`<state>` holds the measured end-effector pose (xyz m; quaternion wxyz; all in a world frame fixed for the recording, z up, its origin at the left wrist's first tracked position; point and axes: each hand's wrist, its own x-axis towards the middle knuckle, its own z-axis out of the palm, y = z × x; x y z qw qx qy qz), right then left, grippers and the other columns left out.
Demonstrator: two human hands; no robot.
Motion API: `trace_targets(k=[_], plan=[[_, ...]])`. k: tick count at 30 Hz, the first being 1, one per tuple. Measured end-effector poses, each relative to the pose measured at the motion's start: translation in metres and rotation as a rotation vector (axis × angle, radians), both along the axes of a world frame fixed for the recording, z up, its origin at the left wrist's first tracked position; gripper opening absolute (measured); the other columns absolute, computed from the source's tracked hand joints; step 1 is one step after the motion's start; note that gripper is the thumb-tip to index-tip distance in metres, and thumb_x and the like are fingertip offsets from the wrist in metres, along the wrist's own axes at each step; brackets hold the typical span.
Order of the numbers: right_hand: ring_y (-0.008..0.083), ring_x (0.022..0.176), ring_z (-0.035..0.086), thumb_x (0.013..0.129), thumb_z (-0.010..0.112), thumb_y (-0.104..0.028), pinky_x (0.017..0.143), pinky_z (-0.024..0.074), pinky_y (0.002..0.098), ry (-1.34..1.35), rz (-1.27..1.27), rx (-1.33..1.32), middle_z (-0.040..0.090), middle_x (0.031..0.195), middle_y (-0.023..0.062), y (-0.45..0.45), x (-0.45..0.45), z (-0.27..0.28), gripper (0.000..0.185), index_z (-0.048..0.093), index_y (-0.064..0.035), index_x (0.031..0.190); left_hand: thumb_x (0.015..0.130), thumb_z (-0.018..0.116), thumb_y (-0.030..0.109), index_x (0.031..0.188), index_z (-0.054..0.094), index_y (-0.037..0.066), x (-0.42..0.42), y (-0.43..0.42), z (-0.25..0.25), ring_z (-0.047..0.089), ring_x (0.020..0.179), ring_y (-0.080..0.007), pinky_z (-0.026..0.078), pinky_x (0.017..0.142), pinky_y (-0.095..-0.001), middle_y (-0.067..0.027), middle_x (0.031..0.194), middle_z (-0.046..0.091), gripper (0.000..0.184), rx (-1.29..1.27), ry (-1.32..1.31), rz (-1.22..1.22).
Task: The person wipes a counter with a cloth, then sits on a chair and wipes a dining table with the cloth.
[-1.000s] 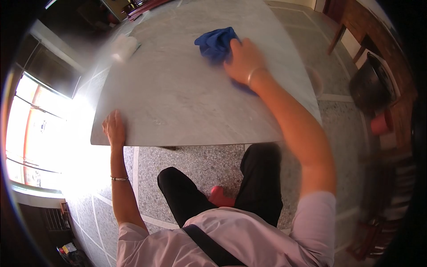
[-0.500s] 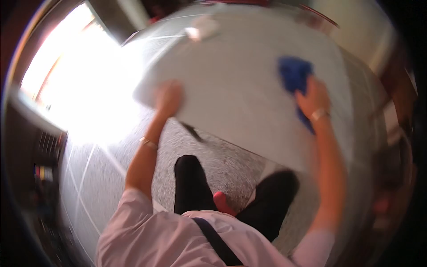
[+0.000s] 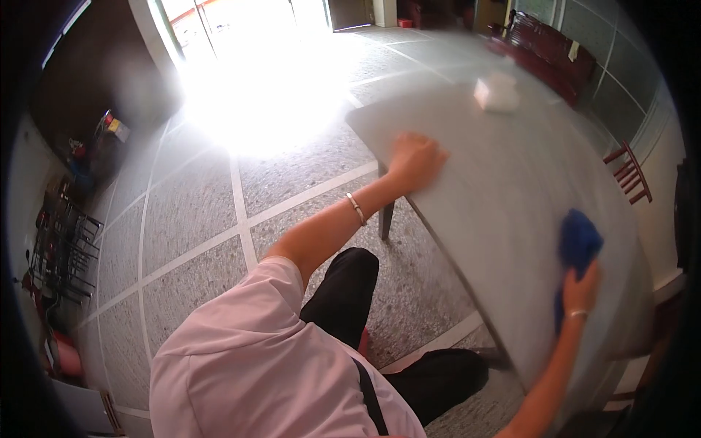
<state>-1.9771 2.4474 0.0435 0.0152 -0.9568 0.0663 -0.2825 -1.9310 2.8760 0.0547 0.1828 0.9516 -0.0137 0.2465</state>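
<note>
A pale grey table (image 3: 482, 204) slants across the right half of the view, its top smooth and slightly blurred. My left hand (image 3: 416, 162) rests on the tabletop near its left corner, fingers curled in, with nothing visible in them. Farther right, my right hand (image 3: 582, 288) holds a crumpled blue cloth (image 3: 580, 239) against the table surface. Part of the cloth hangs out beside the wrist; the fingers partly hide the rest. A white, box-like item (image 3: 496, 93) stands on the far part of the table, blurred.
A dark red wooden bench (image 3: 548, 55) stands beyond the table, and a wooden chair (image 3: 629, 174) is at its right side. Stacked dark metal chairs (image 3: 69, 252) and a red bucket (image 3: 64, 356) line the left. Bright light floods the tiled floor (image 3: 193, 241) from the doorway.
The view has swung left, so the table now appears farther right. My right hand and the blue cloth sit nearer to me on the tabletop. My left hand stays near the table's corner.
</note>
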Motion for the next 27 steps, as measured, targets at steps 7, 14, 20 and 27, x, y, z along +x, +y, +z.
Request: trace_targets(k=[7,14,20,27], plan=[[0.0294,0.095,0.055,0.081,0.055,-0.022,0.074,0.0506,0.0409,-0.006,0.016,-0.006,0.048,0.107,0.0133,-0.003,0.002,-0.002,0.051,0.039,-0.0079,0.128,0.082,0.058,0.025,0.086,0.058,0.004,-0.001,0.003,0.001,0.047,0.106,-0.0308,0.027,0.099,-0.0415,-0.0127,0.095,0.06,0.021,-0.107,-0.061,-0.055],[0.0306,0.095,0.055,0.08,0.056,-0.021,0.073,0.0499,0.0417,-0.009,0.039,0.017,0.049,0.105,0.0132,-0.006,0.004,-0.002,0.052,0.039,-0.0086,0.127,0.08,0.059,0.02,0.082,0.055,0.006,0.006,0.006,-0.01,0.049,0.102,-0.0289,0.029,0.098,-0.039,-0.0105,0.087,0.06,0.015,-0.166,-0.13,-0.11],[0.0318,0.093,0.056,0.08,0.055,-0.02,0.073,0.0495,0.0416,-0.048,0.038,-0.031,0.049,0.105,0.0147,-0.013,0.008,-0.009,0.051,0.04,-0.008,0.127,0.08,0.058,0.019,0.08,0.056,0.006,0.001,0.006,-0.005,0.05,0.102,-0.0294,0.03,0.097,-0.0393,-0.011,0.087,0.061,0.013,-0.177,-0.13,-0.113],[0.0317,0.093,0.057,0.081,0.055,-0.021,0.073,0.0496,0.0413,-0.029,0.009,-0.027,0.05,0.106,0.0152,-0.013,0.009,-0.01,0.05,0.041,-0.0079,0.127,0.079,0.06,0.019,0.079,0.057,0.005,-0.002,0.005,-0.005,0.051,0.1,-0.0314,0.031,0.096,-0.0403,-0.0124,0.084,0.061,0.014,-0.21,-0.176,-0.118]])
